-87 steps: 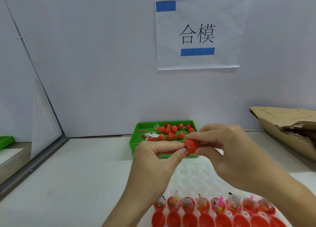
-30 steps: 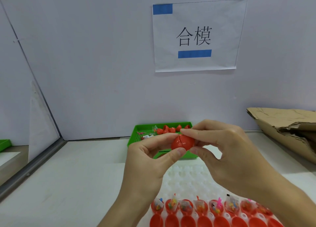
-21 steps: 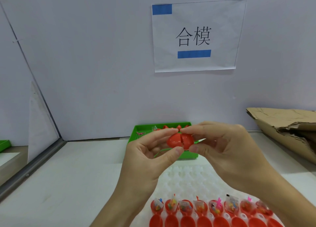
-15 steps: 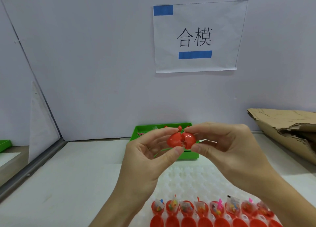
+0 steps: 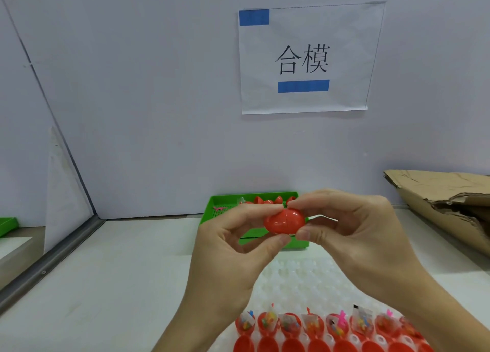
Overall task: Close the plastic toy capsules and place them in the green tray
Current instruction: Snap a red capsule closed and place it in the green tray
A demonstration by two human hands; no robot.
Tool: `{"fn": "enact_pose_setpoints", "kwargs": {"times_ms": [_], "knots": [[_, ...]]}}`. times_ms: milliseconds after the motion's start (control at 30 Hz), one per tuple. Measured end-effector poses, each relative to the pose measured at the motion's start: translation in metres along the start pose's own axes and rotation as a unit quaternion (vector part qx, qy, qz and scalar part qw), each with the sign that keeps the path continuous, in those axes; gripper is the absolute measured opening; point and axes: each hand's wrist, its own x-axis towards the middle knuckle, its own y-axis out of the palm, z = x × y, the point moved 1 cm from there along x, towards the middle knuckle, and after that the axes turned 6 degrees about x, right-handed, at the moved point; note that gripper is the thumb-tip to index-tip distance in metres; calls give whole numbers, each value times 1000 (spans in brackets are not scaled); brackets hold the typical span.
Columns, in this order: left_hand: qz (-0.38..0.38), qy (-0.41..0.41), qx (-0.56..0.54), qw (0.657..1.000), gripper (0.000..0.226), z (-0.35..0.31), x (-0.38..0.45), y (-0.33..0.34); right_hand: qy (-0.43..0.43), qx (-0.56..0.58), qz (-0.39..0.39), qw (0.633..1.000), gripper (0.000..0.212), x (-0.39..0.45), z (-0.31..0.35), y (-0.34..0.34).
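Pinching a red toy capsule point(image 5: 284, 222) between them, the left hand point(image 5: 233, 248) and right hand point(image 5: 355, 235) hold it raised above the white table point(image 5: 111, 280), in front of the green tray point(image 5: 214, 205). Each hand grasps one half with thumb below and fingers above; the two halves meet at a visible seam. Closed red capsules point(image 5: 267, 200) lie in the tray near the back wall. Open capsule halves holding small toy packets point(image 5: 313, 323) sit in rows on a white dimpled holder point(image 5: 297, 277) nearest the camera. Crumpled cardboard point(image 5: 445, 205) rests at the right.
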Motion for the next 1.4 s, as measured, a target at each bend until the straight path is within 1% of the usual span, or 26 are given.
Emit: {"fn": "enact_pose_setpoints", "kwargs": {"times_ms": [133,233,267,367,400,500,600,700,767,833,933,1000,1133,1200,1333,1400], "knots": [[-19,2,13,1000,33,0,-1,0,-7,14,-14,1000,26,0,2,2],[-56,13,52,997,33,0,-1,-1,-14,7,-11,1000,28,-1,1,4],[-67,20,71,995,36,1,-2,-1,-18,3,-10,1000,30,-2,1,5],[-93,24,110,989,57,5,-3,0,-42,-28,-13,999,36,-3,0,10],[-95,25,113,989,58,6,-3,1,-52,-40,-20,998,40,-4,-1,11],[-83,45,142,985,49,6,-3,2,-66,-60,-49,995,44,-5,-4,14],[-57,56,147,986,34,4,-3,3,-29,-42,-68,996,43,-4,-8,14],[-37,49,121,991,35,5,-5,5,2,-5,-69,998,38,-2,-7,13],[-39,53,118,991,34,6,-5,5,1,-11,-61,998,38,-2,-5,12],[-46,63,139,987,34,8,-4,4,-7,-36,-52,998,42,-2,-4,12],[-55,77,170,981,50,14,-2,1,-21,-70,-47,996,43,-3,-5,14],[-53,80,165,982,53,19,-2,0,-29,-86,-44,995,40,-4,-5,16],[-69,98,161,980,47,26,-3,3,-39,-135,-45,989,34,-5,-9,18],[-74,103,176,976,44,28,-4,5,-43,-161,-48,985,33,-8,-14,21],[-64,120,232,963,36,29,-4,6,-29,-165,-50,985,35,-9,-20,22],[-58,113,239,963,33,26,-2,4,-3,-128,-49,991,34,-6,-20,19]]}}
